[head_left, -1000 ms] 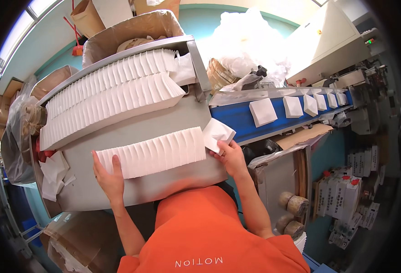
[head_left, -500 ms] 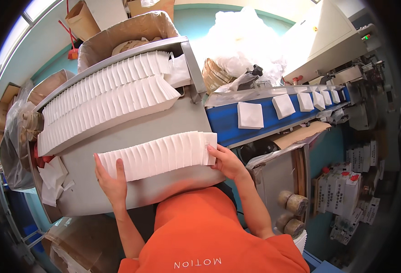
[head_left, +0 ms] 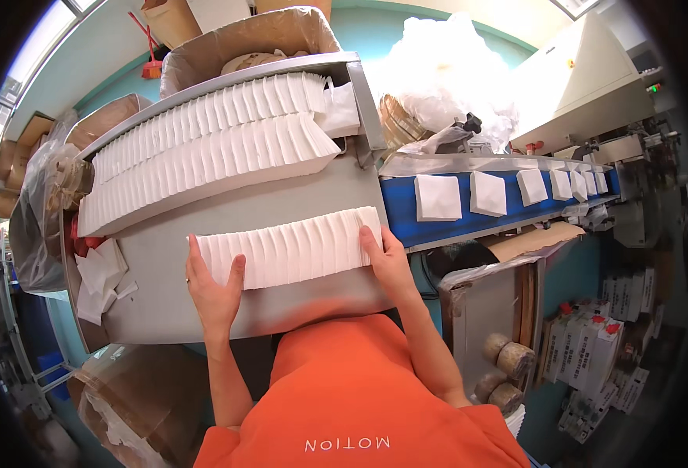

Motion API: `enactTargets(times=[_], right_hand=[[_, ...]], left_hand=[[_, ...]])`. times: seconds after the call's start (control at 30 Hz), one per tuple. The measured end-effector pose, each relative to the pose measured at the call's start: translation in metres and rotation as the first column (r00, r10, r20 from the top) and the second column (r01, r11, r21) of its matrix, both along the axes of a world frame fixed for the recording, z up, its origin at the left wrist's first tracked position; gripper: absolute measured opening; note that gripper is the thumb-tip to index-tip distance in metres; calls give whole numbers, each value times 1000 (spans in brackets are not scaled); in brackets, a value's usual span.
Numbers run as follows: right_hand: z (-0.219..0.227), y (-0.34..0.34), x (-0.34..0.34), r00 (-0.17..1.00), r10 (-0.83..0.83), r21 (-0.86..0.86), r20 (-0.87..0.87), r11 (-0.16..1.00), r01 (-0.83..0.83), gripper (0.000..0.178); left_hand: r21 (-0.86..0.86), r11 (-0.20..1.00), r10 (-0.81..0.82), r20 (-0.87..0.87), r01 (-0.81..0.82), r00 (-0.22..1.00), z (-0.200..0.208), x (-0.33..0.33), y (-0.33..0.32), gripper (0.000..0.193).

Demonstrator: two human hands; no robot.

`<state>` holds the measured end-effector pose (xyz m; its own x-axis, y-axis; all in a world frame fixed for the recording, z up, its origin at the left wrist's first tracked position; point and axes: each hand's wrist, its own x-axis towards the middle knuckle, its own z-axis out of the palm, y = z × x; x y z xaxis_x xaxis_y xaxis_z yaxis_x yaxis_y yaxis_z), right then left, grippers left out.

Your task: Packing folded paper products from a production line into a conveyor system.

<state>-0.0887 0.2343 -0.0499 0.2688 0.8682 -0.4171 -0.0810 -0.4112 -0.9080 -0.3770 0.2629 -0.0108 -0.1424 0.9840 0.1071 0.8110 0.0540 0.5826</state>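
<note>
A long row of folded white paper napkins [head_left: 297, 249], standing on edge and packed side by side, lies across the near part of the metal table [head_left: 164, 288]. My left hand [head_left: 215, 292] grips its left end, thumb on the near side and fingers round the end. At the right end my right hand [head_left: 391, 269] presses, its thumb on top and its other fingers partly hidden behind the napkins. Farther back on the table lie two more long rows, a nearer row of napkins [head_left: 211, 164] and a farther row of napkins [head_left: 219, 109].
To the right, a blue conveyor belt [head_left: 406, 226] carries several folded napkins [head_left: 488, 193]. Loose white napkins [head_left: 102, 273] lie at the table's left edge. A metal rail [head_left: 367, 109] bounds the table's back right corner. A lined carton [head_left: 250, 39] stands behind, and printed cartons [head_left: 586, 355] sit low right.
My right hand has pushed the loose right end of the row inward, so it is now more even. Napkins on the belt have shifted left. The whole view has swung slightly.
</note>
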Motion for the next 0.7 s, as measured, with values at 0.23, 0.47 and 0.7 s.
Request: enactTargets(times=[0.23,0.47,0.7], right_hand=[[3,-19,52,873,25,-249,-488,954,-166,39],[-3,-17,53,876,-315,-225,-365,943,246,35],[8,5,2,915,36,103,403,991,-84,49]], left_hand=[[-39,999,15,71,-12,997,-1,-3,2,88],[-42,998,56,170,-50,984,2,-3,2,85],[-174,985,54,270,-6,961,4,-9,11,80]])
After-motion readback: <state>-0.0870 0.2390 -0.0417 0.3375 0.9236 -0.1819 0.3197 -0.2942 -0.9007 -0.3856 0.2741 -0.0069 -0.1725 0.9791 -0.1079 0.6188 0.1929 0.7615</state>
